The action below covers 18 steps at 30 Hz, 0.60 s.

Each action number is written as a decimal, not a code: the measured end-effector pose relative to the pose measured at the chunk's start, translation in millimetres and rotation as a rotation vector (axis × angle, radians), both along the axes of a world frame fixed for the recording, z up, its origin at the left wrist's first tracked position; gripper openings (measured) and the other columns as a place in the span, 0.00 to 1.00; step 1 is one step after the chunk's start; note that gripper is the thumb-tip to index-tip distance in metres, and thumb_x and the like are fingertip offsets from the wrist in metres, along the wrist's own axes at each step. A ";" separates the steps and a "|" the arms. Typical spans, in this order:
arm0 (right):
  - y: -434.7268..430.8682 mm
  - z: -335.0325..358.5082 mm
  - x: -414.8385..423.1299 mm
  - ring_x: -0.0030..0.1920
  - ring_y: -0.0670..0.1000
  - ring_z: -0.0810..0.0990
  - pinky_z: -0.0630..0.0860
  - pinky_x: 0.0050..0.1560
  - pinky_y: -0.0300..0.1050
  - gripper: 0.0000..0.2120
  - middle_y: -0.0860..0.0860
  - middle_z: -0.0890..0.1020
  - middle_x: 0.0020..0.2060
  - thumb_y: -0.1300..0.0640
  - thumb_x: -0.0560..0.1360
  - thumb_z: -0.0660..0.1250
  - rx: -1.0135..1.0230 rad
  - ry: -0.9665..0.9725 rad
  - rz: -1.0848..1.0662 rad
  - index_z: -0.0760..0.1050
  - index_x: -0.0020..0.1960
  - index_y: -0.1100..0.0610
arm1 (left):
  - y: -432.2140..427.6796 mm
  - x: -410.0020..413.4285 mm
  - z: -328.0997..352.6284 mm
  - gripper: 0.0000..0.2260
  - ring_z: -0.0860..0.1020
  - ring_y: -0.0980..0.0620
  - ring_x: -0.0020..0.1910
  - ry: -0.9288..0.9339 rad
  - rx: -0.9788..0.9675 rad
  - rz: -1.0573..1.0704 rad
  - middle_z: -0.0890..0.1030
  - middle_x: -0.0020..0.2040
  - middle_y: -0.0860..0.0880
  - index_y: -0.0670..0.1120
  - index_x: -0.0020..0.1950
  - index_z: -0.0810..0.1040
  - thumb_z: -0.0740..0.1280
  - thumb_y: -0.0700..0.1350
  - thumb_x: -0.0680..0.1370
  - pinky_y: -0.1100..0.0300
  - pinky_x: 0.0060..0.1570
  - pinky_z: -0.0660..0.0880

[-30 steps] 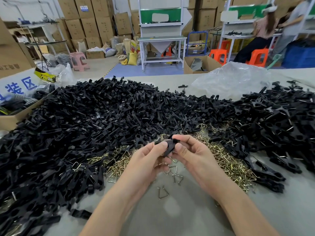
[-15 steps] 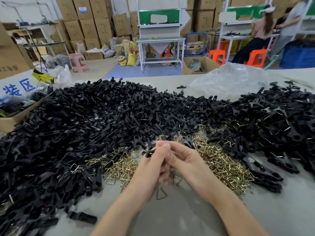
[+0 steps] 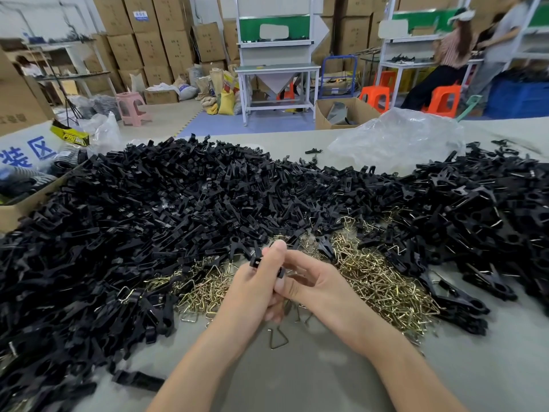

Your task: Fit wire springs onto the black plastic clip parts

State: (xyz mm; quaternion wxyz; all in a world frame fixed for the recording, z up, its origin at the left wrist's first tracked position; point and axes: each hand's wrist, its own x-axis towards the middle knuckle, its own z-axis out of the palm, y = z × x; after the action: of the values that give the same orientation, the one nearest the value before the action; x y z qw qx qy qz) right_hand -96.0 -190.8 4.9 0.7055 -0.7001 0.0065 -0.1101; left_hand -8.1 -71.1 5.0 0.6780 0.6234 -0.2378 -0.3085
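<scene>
My left hand [image 3: 255, 288] and my right hand [image 3: 312, 288] are pressed together over the near middle of the table, both closed around a black clip part [image 3: 256, 261] whose end sticks out above my left fingers. Whether a spring sits on it is hidden by my fingers. A pile of brass wire springs [image 3: 383, 286] lies right behind and to the right of my hands. A huge heap of black clip parts [image 3: 148, 221] covers the left and middle of the table. More clips with springs showing lie heaped at the right [image 3: 490, 221].
A single loose spring [image 3: 277, 339] lies on the grey table [image 3: 312, 379] below my hands. A crumpled clear plastic bag [image 3: 398, 138] sits at the far right. A cardboard box [image 3: 17, 203] stands at the left edge. People sit at benches behind.
My hands have drawn closer together and slid nearer to me, folding around the clip part, which was held out at my fingertips a second ago.
</scene>
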 end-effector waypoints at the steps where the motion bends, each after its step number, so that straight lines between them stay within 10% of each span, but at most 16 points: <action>1: 1.8 0.2 -0.1 0.43 0.58 0.86 0.81 0.52 0.66 0.17 0.55 0.86 0.46 0.48 0.77 0.72 -0.002 -0.002 0.003 0.79 0.65 0.46 | 0.2 0.8 0.2 0.34 0.63 0.50 0.20 0.000 0.013 -0.003 0.62 0.22 0.51 0.44 0.31 0.67 0.68 0.76 0.66 0.56 0.29 0.67; 9: 0.0 0.8 -1.9 0.59 0.42 0.79 0.76 0.57 0.36 0.12 0.36 0.79 0.59 0.51 0.81 0.67 -0.606 -0.145 -0.403 0.80 0.63 0.44 | 0.7 -5.5 4.1 0.28 0.71 0.51 0.27 -0.104 -0.014 -0.077 0.72 0.29 0.50 0.51 0.35 0.78 0.64 0.76 0.70 0.62 0.29 0.70; 13: -41.3 24.5 -10.2 0.46 0.47 0.86 0.83 0.45 0.40 0.13 0.45 0.87 0.50 0.44 0.77 0.66 0.017 -0.320 -0.785 0.78 0.60 0.45 | 5.1 -9.7 8.5 0.21 0.75 0.53 0.31 -0.264 -0.098 -0.086 0.76 0.34 0.50 0.58 0.61 0.79 0.62 0.69 0.77 0.64 0.33 0.74; 15: -67.4 32.0 -22.1 0.48 0.50 0.87 0.83 0.44 0.38 0.28 0.52 0.87 0.52 0.45 0.76 0.68 0.516 -0.354 -0.830 0.70 0.73 0.54 | 8.5 -9.3 10.4 0.15 0.75 0.54 0.31 -0.386 -0.090 0.074 0.77 0.34 0.51 0.60 0.59 0.79 0.60 0.65 0.80 0.64 0.33 0.73; 18: -76.2 21.8 -30.6 0.47 0.51 0.87 0.83 0.42 0.38 0.29 0.58 0.87 0.51 0.49 0.80 0.66 0.661 -0.265 -0.813 0.64 0.76 0.59 | 13.3 4.8 8.9 0.11 0.73 0.59 0.31 -0.707 0.150 0.433 0.79 0.35 0.55 0.58 0.57 0.78 0.59 0.58 0.82 0.65 0.31 0.69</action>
State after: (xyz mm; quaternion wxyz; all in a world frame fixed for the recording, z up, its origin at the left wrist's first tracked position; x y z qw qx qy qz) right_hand -126.6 -267.0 26.6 0.7835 -0.3619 0.2223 -0.4535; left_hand -3.3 -57.8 13.9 0.5566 0.7740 -0.2963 0.0574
